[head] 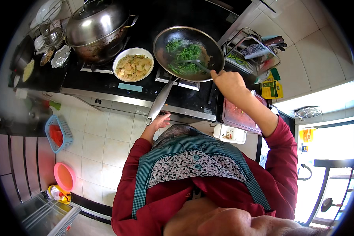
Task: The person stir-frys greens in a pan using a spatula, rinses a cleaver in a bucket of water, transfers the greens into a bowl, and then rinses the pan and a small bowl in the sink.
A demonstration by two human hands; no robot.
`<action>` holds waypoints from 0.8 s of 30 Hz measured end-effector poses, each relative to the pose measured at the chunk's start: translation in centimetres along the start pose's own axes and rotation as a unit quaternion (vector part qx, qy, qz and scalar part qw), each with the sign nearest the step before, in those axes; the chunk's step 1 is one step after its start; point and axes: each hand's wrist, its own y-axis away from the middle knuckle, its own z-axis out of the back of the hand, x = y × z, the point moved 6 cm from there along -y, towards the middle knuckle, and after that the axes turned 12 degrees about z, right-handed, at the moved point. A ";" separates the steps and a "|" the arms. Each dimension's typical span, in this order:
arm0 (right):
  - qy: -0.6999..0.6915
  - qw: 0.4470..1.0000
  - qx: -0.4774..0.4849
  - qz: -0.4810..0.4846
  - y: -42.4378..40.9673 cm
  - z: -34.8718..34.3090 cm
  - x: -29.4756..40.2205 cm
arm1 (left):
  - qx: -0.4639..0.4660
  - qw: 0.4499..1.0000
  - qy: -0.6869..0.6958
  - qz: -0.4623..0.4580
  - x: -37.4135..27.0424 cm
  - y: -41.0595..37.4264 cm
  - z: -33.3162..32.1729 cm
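Note:
My right hand (pixel 230 85) grips the handle of a metal spatula (pixel 196 62), whose head lies among chopped green vegetables (pixel 188 53) in a dark frying wok (pixel 216 56) on the right burner. The wok's metal handle (pixel 160 101) points towards me over the stove's front edge. Just beneath the handle's end is my left hand (pixel 161 120), fingers partly spread at the stove front by a control knob; part of it is hidden, and I cannot tell whether it touches the knob. Left of the wok stands a white bowl of cooked sliced food (pixel 134 68).
A large lidded steel pot (pixel 96 32) occupies the left burner. On the right are a rack with a cleaver (pixel 255 51) and other knives, a reddish cutting board (pixel 239 113) and a white bin (pixel 230 134). A blue basket (pixel 67 134) and pink basin (pixel 65 177) stand at left.

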 end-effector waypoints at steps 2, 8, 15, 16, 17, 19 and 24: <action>0.003 0.999 -0.041 -0.008 -1.4 -0.4 0.2 | -0.009 1.000 0.003 -0.001 0.1 -0.2 0.0; -0.028 0.996 -0.072 -0.033 0.7 1.6 -2.3 | -0.003 1.000 0.005 -0.003 0.4 -1.1 0.5; -0.009 0.999 -0.041 -0.028 -0.4 0.3 0.5 | 0.018 1.000 0.009 0.002 0.4 -1.4 0.2; -0.014 0.997 -0.049 -0.053 -1.0 -0.2 -0.3 | 0.017 1.000 0.008 0.004 0.4 -1.3 0.2; -0.023 0.996 -0.050 -0.064 -0.1 -0.7 -1.0 | 0.022 1.000 0.005 0.003 0.3 -1.3 0.2; -0.036 0.996 -0.050 -0.067 1.5 0.6 -2.0 | 0.027 0.999 0.018 0.001 0.4 -0.8 0.2; -0.004 0.997 -0.049 -0.061 0.3 -1.5 -2.6 | 0.056 0.998 0.003 -0.005 0.6 -1.8 0.0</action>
